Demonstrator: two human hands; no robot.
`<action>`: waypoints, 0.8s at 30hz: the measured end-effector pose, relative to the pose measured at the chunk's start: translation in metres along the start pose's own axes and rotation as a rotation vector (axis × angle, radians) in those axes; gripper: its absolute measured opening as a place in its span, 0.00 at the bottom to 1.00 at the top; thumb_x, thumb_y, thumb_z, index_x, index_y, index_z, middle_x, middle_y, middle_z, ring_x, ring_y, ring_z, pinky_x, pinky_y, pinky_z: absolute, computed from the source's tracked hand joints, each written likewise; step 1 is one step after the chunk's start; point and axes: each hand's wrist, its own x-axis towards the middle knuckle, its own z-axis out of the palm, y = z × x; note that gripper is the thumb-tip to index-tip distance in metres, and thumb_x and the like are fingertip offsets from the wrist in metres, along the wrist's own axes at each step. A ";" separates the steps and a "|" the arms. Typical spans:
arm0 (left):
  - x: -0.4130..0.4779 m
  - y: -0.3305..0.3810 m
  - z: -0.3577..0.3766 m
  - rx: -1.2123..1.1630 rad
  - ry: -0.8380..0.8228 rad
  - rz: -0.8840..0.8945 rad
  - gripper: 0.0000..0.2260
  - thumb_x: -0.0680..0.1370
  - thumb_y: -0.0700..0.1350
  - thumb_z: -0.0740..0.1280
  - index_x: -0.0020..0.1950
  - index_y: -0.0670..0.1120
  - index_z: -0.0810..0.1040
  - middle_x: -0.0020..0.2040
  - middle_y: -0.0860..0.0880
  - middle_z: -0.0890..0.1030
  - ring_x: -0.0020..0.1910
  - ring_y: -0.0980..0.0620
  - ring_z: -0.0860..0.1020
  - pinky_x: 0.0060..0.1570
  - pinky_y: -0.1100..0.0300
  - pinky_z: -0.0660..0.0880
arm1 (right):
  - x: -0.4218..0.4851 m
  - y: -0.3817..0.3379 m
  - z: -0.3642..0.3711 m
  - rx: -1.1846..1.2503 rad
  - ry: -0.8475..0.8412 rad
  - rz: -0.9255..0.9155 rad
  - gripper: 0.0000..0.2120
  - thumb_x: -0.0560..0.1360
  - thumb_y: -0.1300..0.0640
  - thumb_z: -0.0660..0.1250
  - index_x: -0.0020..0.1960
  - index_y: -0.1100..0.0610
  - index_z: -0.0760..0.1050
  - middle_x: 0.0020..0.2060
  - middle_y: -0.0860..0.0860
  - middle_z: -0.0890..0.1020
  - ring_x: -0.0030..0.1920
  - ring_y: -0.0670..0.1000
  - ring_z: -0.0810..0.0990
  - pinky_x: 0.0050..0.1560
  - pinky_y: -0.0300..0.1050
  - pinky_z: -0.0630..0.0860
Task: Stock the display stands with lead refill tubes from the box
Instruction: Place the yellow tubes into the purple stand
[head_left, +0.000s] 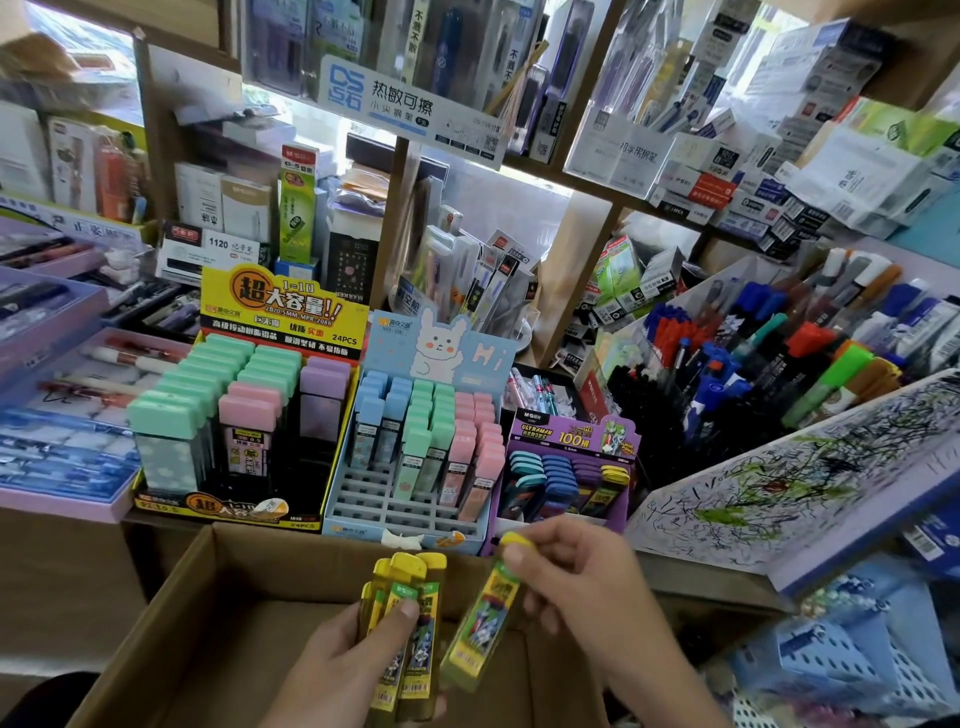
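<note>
My left hand (337, 670) grips a bunch of several yellow-capped lead refill tubes (408, 629) upright over the open cardboard box (171, 623). My right hand (582, 592) pinches a single yellow-capped tube (483, 623) by its top, tilted, just below the purple display stand (566, 483). That stand holds teal, blue, purple and yellow tubes. To its left stand the blue bunny stand (410, 452) with blue, green and pink tubes and empty front slots, and the yellow-black stand (244, 431) with green, pink and purple cases.
A scribbled test-paper board (779, 478) slopes at the right, with bins of markers and pens (779, 358) behind it. Purple pen trays (57, 405) lie at the left. Shelves of boxed stationery rise behind. A blue perforated basket (841, 654) sits at the lower right.
</note>
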 end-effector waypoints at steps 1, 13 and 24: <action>0.005 0.005 0.004 -0.014 0.024 -0.030 0.14 0.77 0.47 0.70 0.54 0.37 0.83 0.46 0.33 0.85 0.44 0.32 0.85 0.42 0.44 0.83 | 0.001 -0.003 -0.009 -0.009 0.031 -0.030 0.10 0.68 0.48 0.77 0.44 0.52 0.84 0.36 0.55 0.86 0.31 0.49 0.81 0.26 0.39 0.74; 0.015 0.007 0.002 -0.022 -0.002 -0.100 0.13 0.78 0.43 0.69 0.57 0.35 0.80 0.46 0.31 0.85 0.42 0.33 0.85 0.34 0.49 0.82 | 0.025 -0.020 -0.107 -0.344 0.376 -0.386 0.10 0.76 0.67 0.73 0.46 0.52 0.82 0.36 0.49 0.86 0.34 0.49 0.85 0.36 0.38 0.83; 0.017 0.006 -0.002 -0.032 0.000 -0.101 0.13 0.78 0.42 0.70 0.58 0.35 0.79 0.47 0.31 0.85 0.44 0.32 0.85 0.35 0.48 0.82 | 0.056 -0.003 -0.112 -0.497 0.431 -0.481 0.14 0.76 0.65 0.75 0.49 0.46 0.81 0.40 0.46 0.85 0.37 0.43 0.86 0.40 0.38 0.84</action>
